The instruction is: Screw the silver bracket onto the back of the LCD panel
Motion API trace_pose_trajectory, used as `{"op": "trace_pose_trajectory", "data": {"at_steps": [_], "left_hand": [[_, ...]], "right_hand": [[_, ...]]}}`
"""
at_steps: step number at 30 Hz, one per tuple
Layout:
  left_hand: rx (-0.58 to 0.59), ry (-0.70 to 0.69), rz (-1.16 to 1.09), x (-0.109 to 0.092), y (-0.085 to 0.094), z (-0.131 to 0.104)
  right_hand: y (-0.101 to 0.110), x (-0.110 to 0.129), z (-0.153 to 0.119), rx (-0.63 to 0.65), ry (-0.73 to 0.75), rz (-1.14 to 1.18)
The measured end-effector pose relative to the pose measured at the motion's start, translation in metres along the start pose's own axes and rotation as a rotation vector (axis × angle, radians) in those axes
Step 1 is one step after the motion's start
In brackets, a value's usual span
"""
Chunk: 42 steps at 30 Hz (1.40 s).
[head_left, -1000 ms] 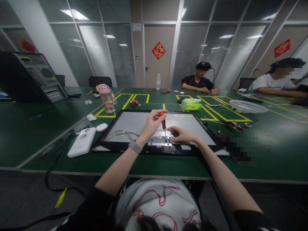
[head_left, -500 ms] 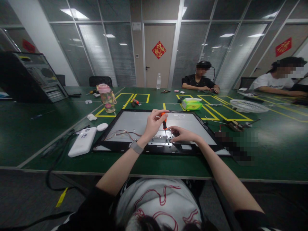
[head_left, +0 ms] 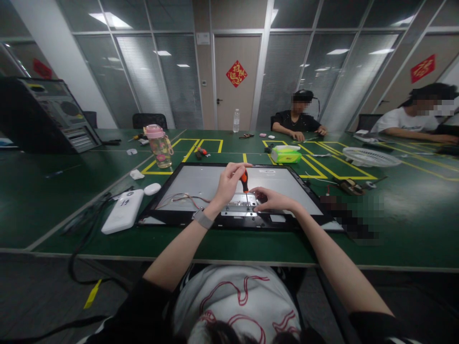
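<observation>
Two bare hands are over one flat, rectangular grey panel (head_left: 201, 177) with a black frame, lying on a green table (head_left: 229, 246). The left hand (head_left: 227, 184) grips one orange-and-black-handled screwdriver (head_left: 245, 182), nearly upright, its thin metal shaft pointing down at one shiny silver metal bracket (head_left: 233, 214) near the panel's close edge. The right hand (head_left: 274, 200) curls beside the shaft; whether it grips anything, I cannot tell. Two people sit beyond.
</observation>
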State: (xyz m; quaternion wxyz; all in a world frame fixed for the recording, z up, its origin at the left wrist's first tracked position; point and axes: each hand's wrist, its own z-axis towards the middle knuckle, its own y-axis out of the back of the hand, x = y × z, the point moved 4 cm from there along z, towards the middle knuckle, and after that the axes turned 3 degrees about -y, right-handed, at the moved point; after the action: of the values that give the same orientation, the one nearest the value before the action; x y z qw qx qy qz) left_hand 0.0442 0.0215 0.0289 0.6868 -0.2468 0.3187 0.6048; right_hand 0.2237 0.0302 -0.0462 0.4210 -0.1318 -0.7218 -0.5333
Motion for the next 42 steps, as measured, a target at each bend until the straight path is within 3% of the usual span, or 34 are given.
{"op": "trace_pose_trajectory", "data": {"at_steps": [7,25,33,38,42], "left_hand": [[0.037,0.017,-0.040,0.0000,-0.0009,0.0003],[-0.060,-0.031,-0.004,-0.0041,-0.0007,-0.0044],[0.029,-0.020,-0.059,-0.0034,-0.0058,-0.0026],[-0.047,-0.026,0.023,-0.0049,-0.0050,-0.0054],[0.002,-0.032,-0.020,-0.0039,-0.0068,-0.0042]], "right_hand": [[0.0003,0.0005,-0.0002,0.005,-0.005,-0.008],[-0.0008,-0.0063,0.0028,0.002,0.027,0.004],[-0.0004,-0.0059,0.0028,-0.003,0.009,-0.004],[0.0003,-0.0037,0.0020,0.000,0.035,-0.015],[0.0004,-0.0037,0.0011,0.001,0.012,-0.021]]}}
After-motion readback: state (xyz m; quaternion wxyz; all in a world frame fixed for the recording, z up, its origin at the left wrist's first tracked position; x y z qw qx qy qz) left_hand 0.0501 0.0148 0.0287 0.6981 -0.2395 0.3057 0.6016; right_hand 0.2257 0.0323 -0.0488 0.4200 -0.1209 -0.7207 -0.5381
